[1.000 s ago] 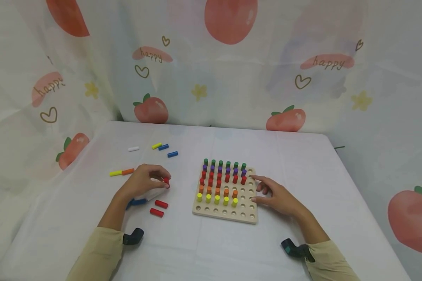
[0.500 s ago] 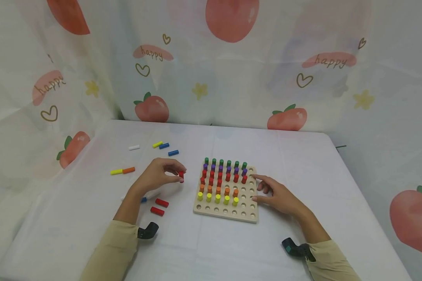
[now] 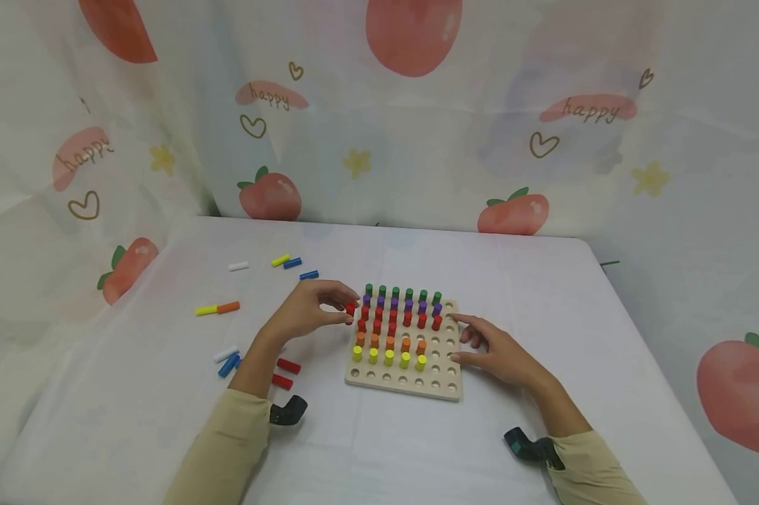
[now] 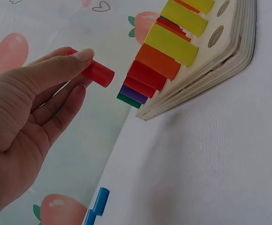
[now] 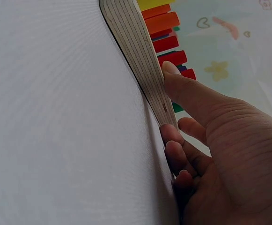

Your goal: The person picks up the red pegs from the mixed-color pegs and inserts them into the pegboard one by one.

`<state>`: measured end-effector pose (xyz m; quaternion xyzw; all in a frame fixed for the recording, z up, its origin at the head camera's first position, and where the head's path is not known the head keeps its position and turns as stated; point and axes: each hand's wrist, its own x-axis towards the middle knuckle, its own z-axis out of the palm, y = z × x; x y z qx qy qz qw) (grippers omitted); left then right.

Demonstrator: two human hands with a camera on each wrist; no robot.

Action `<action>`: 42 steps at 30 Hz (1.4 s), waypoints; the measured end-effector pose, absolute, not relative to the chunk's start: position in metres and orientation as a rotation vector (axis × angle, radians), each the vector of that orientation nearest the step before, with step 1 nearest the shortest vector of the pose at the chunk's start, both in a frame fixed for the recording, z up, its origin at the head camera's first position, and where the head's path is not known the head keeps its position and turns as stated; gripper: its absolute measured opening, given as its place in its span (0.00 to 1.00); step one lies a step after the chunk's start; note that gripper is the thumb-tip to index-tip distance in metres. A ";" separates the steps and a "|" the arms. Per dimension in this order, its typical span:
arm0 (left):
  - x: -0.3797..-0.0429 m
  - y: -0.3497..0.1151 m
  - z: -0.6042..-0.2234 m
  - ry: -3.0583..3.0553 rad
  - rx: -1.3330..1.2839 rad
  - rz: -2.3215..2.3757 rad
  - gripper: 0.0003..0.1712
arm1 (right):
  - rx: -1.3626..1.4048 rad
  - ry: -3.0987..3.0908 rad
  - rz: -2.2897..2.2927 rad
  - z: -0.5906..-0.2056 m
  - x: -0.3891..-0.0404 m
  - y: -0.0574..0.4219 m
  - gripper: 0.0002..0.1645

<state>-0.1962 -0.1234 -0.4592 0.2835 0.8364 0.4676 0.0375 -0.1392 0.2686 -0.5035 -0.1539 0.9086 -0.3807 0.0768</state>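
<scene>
My left hand (image 3: 310, 306) pinches a red peg (image 4: 98, 74) between thumb and fingers. The peg is tilted in the left wrist view, just off the near-left side of a wooden pegboard (image 3: 379, 382). Rows of green, purple, red, orange and yellow pegs stand upright in the board; the second red row has only its left holes filled. My right hand (image 3: 502, 354) rests at the board's right edge, thumb and index finger touching it apart from each other. In the right wrist view, the thumb (image 5: 187, 89) lies against the board's edge, the other fingers bent beside it.
Two red pegs (image 3: 288, 365) lie on the table left of the board, partly behind my left arm. Blue pegs (image 3: 229, 364) and a white peg (image 3: 225, 354) lie beyond that arm. Further back are a yellow-and-orange pair (image 3: 218, 308), a white peg (image 3: 238, 266), and yellow and blue pegs (image 3: 292, 263).
My left hand has moved right with the red peg, from above the loose pegs to the board's left side. My right hand has stayed at the board's edge.
</scene>
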 end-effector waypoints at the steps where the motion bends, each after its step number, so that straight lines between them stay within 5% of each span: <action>1: -0.196 -0.122 -0.459 2.569 0.871 1.433 0.19 | -0.463 2.722 -1.142 -0.504 -0.139 0.269 0.46; 42: -0.193 -0.038 -0.458 2.401 1.064 1.434 0.13 | -0.486 2.710 -1.159 -0.502 -0.138 0.271 0.45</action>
